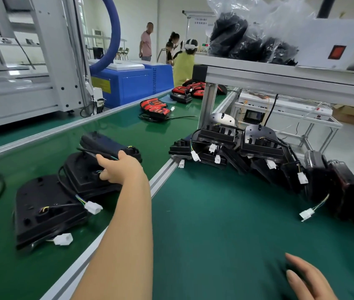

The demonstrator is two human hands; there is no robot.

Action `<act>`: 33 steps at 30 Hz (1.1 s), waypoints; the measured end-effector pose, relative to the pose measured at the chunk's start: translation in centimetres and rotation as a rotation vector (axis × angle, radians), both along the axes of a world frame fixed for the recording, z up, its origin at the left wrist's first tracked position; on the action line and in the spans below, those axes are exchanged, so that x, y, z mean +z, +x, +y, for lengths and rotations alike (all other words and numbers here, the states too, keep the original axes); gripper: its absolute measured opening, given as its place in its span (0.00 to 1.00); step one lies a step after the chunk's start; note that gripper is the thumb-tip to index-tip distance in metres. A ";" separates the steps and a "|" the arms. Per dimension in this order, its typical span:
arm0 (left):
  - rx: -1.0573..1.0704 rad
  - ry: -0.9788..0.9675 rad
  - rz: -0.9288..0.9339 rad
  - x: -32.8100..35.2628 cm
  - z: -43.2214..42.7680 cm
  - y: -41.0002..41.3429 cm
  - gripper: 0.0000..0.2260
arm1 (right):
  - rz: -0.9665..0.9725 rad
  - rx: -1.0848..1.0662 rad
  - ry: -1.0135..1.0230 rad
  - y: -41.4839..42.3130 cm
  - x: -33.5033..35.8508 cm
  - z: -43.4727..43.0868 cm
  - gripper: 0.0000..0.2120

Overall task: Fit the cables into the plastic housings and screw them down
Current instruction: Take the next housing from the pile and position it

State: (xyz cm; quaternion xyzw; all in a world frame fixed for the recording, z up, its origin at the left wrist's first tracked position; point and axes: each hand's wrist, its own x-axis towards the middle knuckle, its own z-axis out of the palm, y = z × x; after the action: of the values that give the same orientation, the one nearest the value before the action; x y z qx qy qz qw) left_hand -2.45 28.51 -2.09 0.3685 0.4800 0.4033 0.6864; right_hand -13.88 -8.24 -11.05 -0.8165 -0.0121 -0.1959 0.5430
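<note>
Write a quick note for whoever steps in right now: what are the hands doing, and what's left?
Left hand: fingers grip the farthest black housing on the conveyor belt, past two nearer housings with cables attached.
Right hand: open, empty, over the green mat.
Pile of housings sits at the mat's back, likely left to do.
Screws: too small to tell.
</note>
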 end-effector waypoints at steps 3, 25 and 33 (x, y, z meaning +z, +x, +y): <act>0.062 0.042 0.088 0.3 -0.5 0.4 0.24 | 0.008 -0.002 0.037 0.0 -0.4 -0.1 0.16; -0.545 1.452 1.315 -1.9 0.1 -0.1 0.23 | -0.031 0.016 0.018 0.5 -0.7 -0.2 0.17; -0.687 1.541 1.640 -0.9 3.3 0.0 0.26 | -0.040 0.027 -0.019 0.3 -0.1 -0.6 0.20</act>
State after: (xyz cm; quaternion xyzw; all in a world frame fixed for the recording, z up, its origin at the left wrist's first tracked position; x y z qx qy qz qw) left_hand -2.42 31.83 -3.01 0.9455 0.2830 0.0232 -0.1591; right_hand -13.54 -8.87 -11.14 -0.8173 -0.0357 -0.2049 0.5374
